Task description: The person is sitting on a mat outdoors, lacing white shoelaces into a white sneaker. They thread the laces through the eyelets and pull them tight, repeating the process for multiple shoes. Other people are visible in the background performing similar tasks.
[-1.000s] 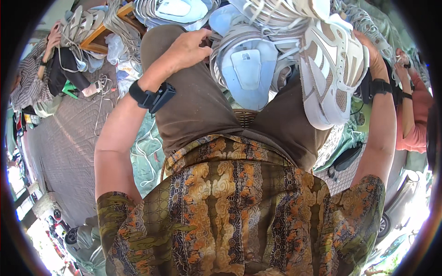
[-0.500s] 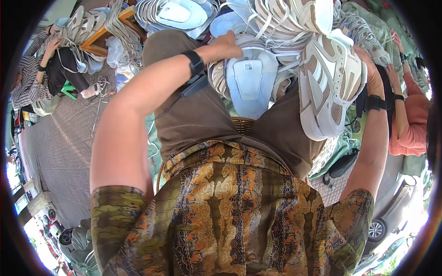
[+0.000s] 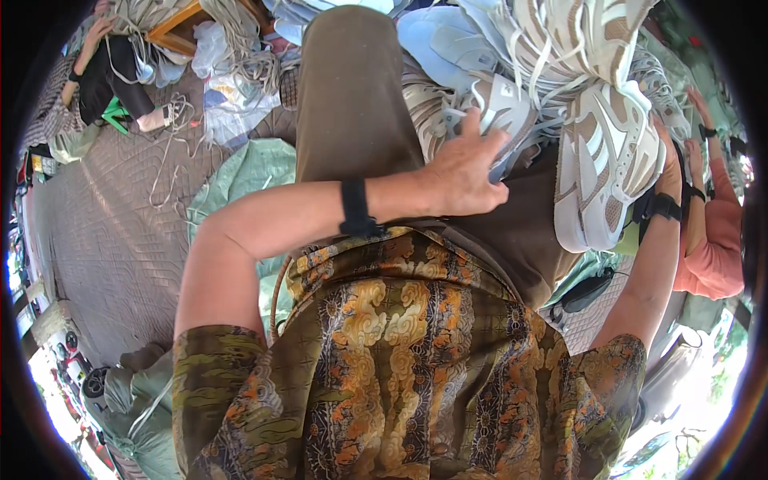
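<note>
A beige and white sneaker (image 3: 600, 172) with brown mesh panels stands toe-down at my right thigh. My right hand (image 3: 669, 164) is wrapped round its far-right side, most of the fingers hidden behind it. Over my lap, my left hand (image 3: 468, 170) has its fingers spread, in front of a pale grey shoe part (image 3: 504, 108) between my knees. Whether the fingertips touch that part I cannot tell. Just beyond lie light blue shoe pieces (image 3: 448, 44). More laced sneakers (image 3: 572, 40) are bunched above the one in my right hand, their long pale laces hanging loose.
Bundles of laces (image 3: 240, 40) and a wooden frame (image 3: 172, 32) lie at the far left, near a plastic bag (image 3: 232, 104). A seated person (image 3: 120, 72) is on the left; another person's salmon sleeve (image 3: 710, 260) shows at the right. A green sheet (image 3: 252, 172) lies beside my left leg.
My left hand has drawn back from the blue pieces toward my lap, with its fingers spread. The sneaker in my right hand appears slightly farther right. The view has shifted.
</note>
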